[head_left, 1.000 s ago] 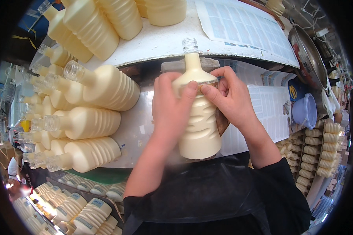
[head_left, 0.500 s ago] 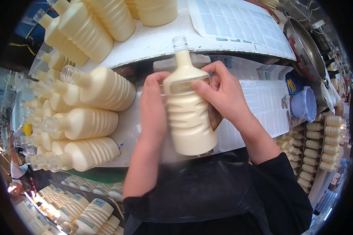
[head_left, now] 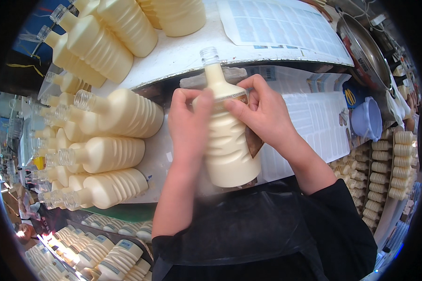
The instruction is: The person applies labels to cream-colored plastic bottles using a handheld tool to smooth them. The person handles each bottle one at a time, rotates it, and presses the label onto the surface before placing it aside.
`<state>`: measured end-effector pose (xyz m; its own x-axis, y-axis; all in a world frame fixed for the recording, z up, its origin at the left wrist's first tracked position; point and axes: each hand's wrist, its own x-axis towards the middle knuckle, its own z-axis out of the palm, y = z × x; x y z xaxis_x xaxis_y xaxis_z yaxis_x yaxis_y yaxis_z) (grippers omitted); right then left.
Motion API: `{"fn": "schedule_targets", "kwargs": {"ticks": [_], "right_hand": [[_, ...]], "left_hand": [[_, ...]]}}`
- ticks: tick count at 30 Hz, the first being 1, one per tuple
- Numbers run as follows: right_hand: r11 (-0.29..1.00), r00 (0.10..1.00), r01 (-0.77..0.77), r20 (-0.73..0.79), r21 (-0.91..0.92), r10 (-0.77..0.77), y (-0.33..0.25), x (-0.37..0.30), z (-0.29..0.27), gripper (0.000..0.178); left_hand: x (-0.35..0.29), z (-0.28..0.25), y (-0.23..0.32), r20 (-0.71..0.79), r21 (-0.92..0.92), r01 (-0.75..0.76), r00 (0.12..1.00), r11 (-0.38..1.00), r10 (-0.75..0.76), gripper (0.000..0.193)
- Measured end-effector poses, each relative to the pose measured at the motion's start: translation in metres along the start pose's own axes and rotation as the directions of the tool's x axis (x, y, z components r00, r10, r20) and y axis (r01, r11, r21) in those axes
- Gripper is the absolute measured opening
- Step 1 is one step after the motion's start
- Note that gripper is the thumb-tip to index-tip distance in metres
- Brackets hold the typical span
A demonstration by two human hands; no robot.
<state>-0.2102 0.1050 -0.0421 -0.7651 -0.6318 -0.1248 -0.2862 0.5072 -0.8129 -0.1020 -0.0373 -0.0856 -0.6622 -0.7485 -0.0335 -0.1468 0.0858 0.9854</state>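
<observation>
A cream-coloured bottle [head_left: 232, 164] with a clear threaded neck and wavy ridges leans neck-away in front of me. Across its upper body runs a narrow label [head_left: 239, 96] with a silvery-brown band. My left hand [head_left: 187, 129], blurred by motion, is closed at the bottle's left shoulder, its thumb over the label's left part. On the other side, my right hand [head_left: 266, 112] grips the right shoulder, thumb pressed at the label and fingers curled behind. A grey roll-shaped pad [head_left: 192, 82] lies behind the bottle's neck. Under its right side a brown piece [head_left: 254, 143] shows.
Several similar bottles [head_left: 115, 153] lie stacked at the left; others [head_left: 98, 44] stand on the white shelf [head_left: 173, 61]. Label sheets [head_left: 281, 28] lie there, with another sheet [head_left: 300, 126] at my right. A lilac bucket [head_left: 366, 119] and a metal pan [head_left: 365, 51] are far right.
My left hand has moved inward from beside the bottle, and its thumb now crosses the label's left part. My right hand keeps its grip. The view has shifted slightly.
</observation>
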Motion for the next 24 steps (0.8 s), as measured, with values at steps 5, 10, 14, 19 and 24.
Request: {"fn": "schedule_targets", "kwargs": {"ticks": [5, 10, 14, 19, 24], "right_hand": [[1.000, 1.000, -0.005, 0.001, -0.023, 0.005, -0.005, -0.001, -0.003, 0.064], [0.999, 1.000, -0.014, 0.009, -0.036, 0.014, -0.003, 0.000, -0.002, 0.065], [1.000, 1.000, -0.006, 0.006, -0.029, 0.006, -0.002, 0.000, -0.002, 0.064], [1.000, 1.000, -0.003, -0.002, -0.020, 0.003, -0.001, 0.000, 0.000, 0.063], [1.000, 1.000, 0.012, 0.008, -0.016, -0.012, -0.002, -0.002, -0.002, 0.062]], "left_hand": [[0.002, -0.004, -0.006, 0.061, -0.227, 0.104, 0.994, 0.968, -0.093, 0.040], [-0.020, -0.004, -0.004, 0.118, -0.093, 0.034, 0.993, 0.995, -0.023, 0.041], [-0.017, -0.003, -0.005, 0.167, -0.246, 0.084, 0.985, 0.966, -0.043, 0.043], [-0.017, -0.003, -0.006, 0.192, -0.339, 0.120, 0.980, 0.933, -0.056, 0.040], [-0.016, -0.002, -0.005, 0.179, -0.319, 0.093, 0.983, 0.943, -0.036, 0.033]]}}
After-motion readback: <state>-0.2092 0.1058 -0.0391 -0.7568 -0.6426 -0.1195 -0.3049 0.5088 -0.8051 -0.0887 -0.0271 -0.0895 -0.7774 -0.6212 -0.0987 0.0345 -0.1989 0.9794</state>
